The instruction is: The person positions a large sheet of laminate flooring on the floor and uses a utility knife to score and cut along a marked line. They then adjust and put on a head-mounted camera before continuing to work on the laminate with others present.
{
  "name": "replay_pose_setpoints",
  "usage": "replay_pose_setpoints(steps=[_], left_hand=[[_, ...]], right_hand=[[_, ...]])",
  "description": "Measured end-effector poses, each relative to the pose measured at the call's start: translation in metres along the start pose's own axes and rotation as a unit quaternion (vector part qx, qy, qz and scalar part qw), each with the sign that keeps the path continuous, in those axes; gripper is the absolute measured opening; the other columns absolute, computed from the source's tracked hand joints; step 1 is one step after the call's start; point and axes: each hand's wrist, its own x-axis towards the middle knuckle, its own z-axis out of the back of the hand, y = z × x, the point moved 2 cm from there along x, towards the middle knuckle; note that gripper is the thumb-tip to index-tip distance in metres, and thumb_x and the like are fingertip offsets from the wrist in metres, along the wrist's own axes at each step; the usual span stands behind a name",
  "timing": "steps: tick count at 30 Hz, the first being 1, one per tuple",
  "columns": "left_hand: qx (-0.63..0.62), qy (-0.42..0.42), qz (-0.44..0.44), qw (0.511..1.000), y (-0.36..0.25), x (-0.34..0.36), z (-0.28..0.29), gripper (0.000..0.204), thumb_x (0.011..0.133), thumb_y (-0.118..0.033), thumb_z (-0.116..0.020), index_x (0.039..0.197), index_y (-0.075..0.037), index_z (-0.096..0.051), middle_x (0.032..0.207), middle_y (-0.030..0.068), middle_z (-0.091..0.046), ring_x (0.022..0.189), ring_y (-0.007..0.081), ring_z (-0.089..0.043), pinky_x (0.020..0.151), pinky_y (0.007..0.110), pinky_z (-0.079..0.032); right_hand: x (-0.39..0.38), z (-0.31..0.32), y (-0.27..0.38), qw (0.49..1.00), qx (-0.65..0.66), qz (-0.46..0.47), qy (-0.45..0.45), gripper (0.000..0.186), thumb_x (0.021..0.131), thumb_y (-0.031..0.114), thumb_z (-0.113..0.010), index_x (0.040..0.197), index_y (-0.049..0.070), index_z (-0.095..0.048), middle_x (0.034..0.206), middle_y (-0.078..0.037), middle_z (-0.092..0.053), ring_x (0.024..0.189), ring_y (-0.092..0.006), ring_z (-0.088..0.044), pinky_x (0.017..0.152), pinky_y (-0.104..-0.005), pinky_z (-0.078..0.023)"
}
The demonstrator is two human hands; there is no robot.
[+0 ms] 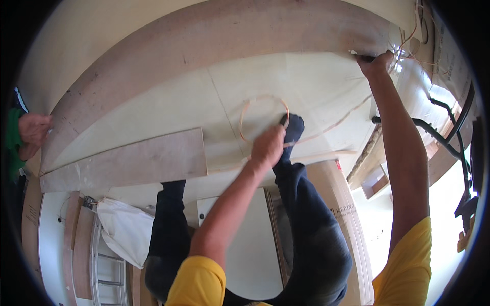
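A long, brownish wooden board spans the upper part of the view, bowed by the lens. At its right end is my right hand, fingers closed beside a dark object whose kind I cannot make out. My left hand is closed in front of my dark-socked foot. A short dark end sticks out above its fingers; the rest is hidden in the grip. A thin orange cord loops around beside this hand and runs off to the right.
Another person's hand is at the long board's left end. A shorter board lies nearer me on the pale surface. Black metal tubing and loose wires are at right. A ladder and white cloth are at lower left.
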Motion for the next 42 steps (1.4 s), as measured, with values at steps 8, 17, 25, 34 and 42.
replay_pose_setpoints(steps=[8, 17, 25, 34, 42], left_hand=[[0.047, -0.166, -0.069, 0.983, -0.035, -0.089, 0.054, 0.020, 0.096, -0.011, -0.055, 0.114, -0.003, -0.057, 0.096, 0.0158, -0.062, 0.096, 0.0318, -0.062, 0.085, 0.043, -0.051], [-0.093, -0.168, 0.082, 0.978, -0.071, -0.340, 0.135, 0.017, 0.094, -0.018, -0.060, 0.095, -0.003, -0.067, 0.088, 0.0202, -0.067, 0.087, 0.0390, -0.065, 0.076, 0.049, -0.052], [-0.212, -0.446, 0.230, 0.839, -0.088, -0.559, 0.223, 0.022, 0.093, -0.024, -0.062, 0.095, -0.004, -0.071, 0.094, 0.0194, -0.071, 0.088, 0.0379, -0.069, 0.078, 0.043, -0.054], [-0.279, -0.476, 0.270, 0.789, -0.069, -0.667, 0.147, 0.026, 0.093, -0.027, -0.062, 0.103, -0.005, -0.072, 0.096, 0.0162, -0.072, 0.093, 0.0345, -0.069, 0.086, 0.043, -0.053], [-0.367, -0.506, 0.246, 0.741, 0.009, -0.732, 0.184, 0.029, 0.090, -0.028, -0.064, 0.102, -0.003, -0.073, 0.098, 0.0182, -0.073, 0.091, 0.0352, -0.069, 0.084, 0.042, -0.053]], right_hand=[[-0.119, 0.151, 0.045, 0.945, -0.284, -0.031, 0.160, 0.046, 0.104, 0.030, -0.049, 0.136, -0.003, -0.048, 0.129, -0.016, -0.055, 0.104, -0.0323, -0.067, 0.088, -0.0444, -0.059], [-0.357, 0.321, 0.057, 0.663, -0.700, 0.151, 0.217, 0.034, 0.088, 0.025, -0.067, 0.109, -0.002, -0.068, 0.102, -0.023, -0.070, 0.099, -0.0398, -0.067, 0.087, -0.0482, -0.052], [-0.461, 0.270, 0.137, 0.652, -0.660, 0.214, 0.307, 0.034, 0.091, 0.026, -0.058, 0.104, -0.002, -0.071, 0.088, -0.016, -0.073, 0.078, -0.0260, -0.072, 0.069, -0.0378, -0.056], [-0.583, 0.156, 0.210, 0.724, -0.559, 0.225, 0.336, 0.029, 0.093, 0.021, -0.056, 0.104, -0.004, -0.066, 0.084, -0.009, -0.067, 0.071, -0.0164, -0.067, 0.056, -0.0300, -0.053], [-0.706, 0.136, 0.168, 0.515, -0.705, 0.308, 0.377, 0.038, 0.086, 0.032, -0.063, 0.103, -0.001, -0.071, 0.084, -0.021, -0.073, 0.082, -0.0340, -0.072, 0.081, -0.0416, -0.055]])
